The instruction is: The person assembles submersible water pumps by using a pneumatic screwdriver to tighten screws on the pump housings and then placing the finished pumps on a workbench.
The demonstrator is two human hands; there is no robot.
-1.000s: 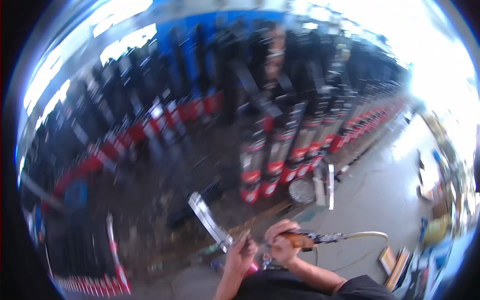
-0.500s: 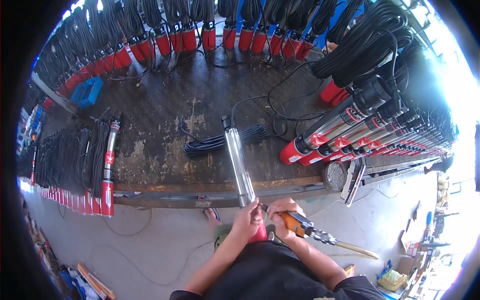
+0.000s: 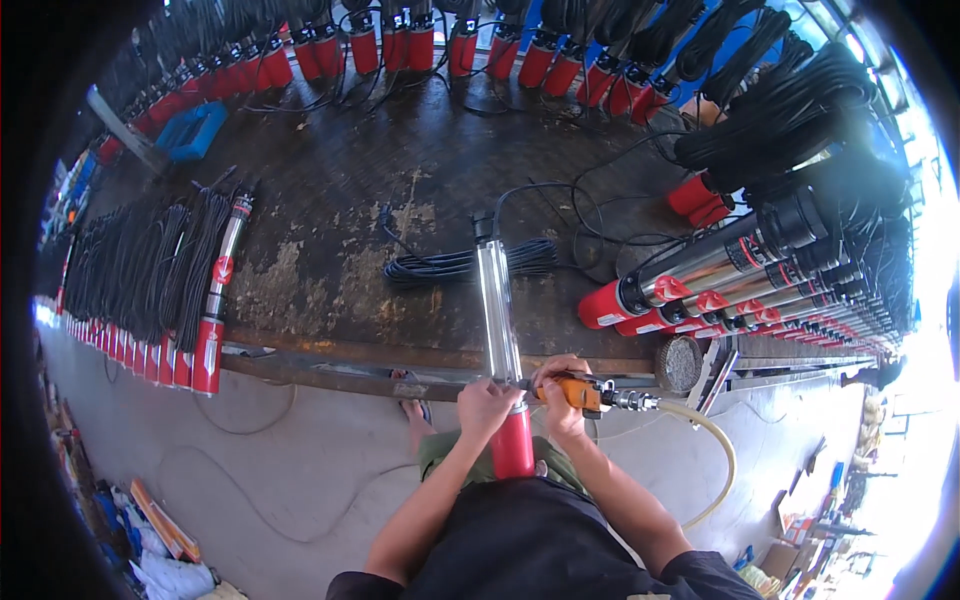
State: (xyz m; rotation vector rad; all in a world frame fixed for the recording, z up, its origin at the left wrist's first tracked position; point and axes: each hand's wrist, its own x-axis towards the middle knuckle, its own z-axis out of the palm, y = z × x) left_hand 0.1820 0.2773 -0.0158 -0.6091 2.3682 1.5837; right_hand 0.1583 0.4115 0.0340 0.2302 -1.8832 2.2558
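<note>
A submersible pump (image 3: 497,310), a shiny steel tube with a black top and a red lower end (image 3: 513,443), leans across the bench edge toward my body. My left hand (image 3: 486,408) is closed on it at the joint just above the red part, fingertips by the tip of a tool. That tool is an orange air screwdriver (image 3: 578,392), gripped by my right hand (image 3: 563,408) and pointing left at the pump's joint. A pale air hose (image 3: 730,450) runs from its rear. Whether my left fingertips pinch a small screw is hidden.
Coiled black cable (image 3: 470,264) lies on the worn bench (image 3: 340,200) behind the pump. Finished-looking pumps (image 3: 700,282) lean in a row at right, with more (image 3: 208,350) at left and along the back. A round tin (image 3: 679,362) sits at the front edge; a blue crate (image 3: 190,130) stands far left.
Both hands and the air screwdriver have shifted up in view, exposing more of the pump's red end. The screwdriver has turned from slanting down to nearly level, against the joint. The view has shifted slightly.
</note>
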